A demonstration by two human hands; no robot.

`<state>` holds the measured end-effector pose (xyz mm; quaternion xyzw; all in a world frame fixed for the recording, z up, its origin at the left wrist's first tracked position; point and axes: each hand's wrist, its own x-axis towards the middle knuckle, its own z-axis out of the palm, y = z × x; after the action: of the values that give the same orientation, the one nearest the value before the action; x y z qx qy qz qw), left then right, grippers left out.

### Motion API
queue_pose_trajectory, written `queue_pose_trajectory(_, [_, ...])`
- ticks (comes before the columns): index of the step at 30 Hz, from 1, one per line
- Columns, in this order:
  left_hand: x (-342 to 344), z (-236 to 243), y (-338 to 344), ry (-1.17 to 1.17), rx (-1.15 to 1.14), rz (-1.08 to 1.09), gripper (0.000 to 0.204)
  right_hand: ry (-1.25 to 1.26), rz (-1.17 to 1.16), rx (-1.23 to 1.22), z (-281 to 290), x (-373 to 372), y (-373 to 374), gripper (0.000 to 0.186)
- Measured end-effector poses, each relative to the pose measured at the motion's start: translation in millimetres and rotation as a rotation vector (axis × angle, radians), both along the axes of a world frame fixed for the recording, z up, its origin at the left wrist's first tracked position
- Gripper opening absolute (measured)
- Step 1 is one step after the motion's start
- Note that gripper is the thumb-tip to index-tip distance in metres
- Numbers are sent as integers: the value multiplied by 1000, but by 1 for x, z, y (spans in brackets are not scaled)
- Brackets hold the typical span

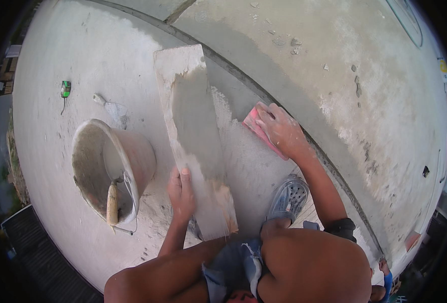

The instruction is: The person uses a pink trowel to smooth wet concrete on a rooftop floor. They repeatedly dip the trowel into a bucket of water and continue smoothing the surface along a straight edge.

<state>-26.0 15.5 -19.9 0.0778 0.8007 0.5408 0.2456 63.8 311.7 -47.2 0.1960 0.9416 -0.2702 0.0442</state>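
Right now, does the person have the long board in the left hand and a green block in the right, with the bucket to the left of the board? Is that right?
Not quite: the block in the right hand is pink, not green, as the head view shows. The left hand does hold the long board, with the bucket to its left.

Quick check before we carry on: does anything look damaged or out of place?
The board in the left hand looks worn: its lower right edge is ragged, with brown patches showing. Loose fragments lie on the floor at upper right, untidy beside the smoother surface around them.
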Motion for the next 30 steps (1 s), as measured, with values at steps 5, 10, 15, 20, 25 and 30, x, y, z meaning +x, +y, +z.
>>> queue_pose_trajectory(5, [-2,-8,-10,-35,-24,5,37,161,240,-108,-34,26,-9,38])
queue_pose_trajectory(10, [2,4,-4,-25,-34,31,35,124,31,-141,-11,9,3,38])
queue_pose_trajectory(15, [-2,-3,-10,-12,-44,26,35,195,202,-183,-37,25,-11,38])
queue_pose_trajectory(20, [-7,-1,-4,28,-29,55,37,173,24,-87,-11,-21,-2,41])
queue_pose_trajectory(25, [-15,-8,-7,22,-2,62,37,212,140,-20,-51,-45,-1,43])
queue_pose_trajectory(30, [-14,1,-6,98,20,101,38,55,209,-227,-17,-53,-11,42])
